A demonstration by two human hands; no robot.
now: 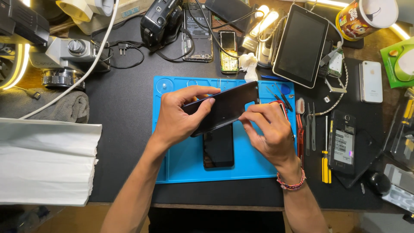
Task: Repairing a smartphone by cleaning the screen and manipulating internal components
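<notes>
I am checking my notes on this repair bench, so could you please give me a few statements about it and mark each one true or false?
1. Both hands hold the dark phone panel above the blue work mat. True: the left hand grips its left end, the right hand its right edge.
2. A second dark phone lies flat on the mat under the hands. True.
3. The tablet lies on the blue mat. False: it sits beyond the mat's far right corner.
4. The white phone lies left of the mat. False: it lies far to the right.
5. The right wrist wears a beaded bracelet. True.
</notes>
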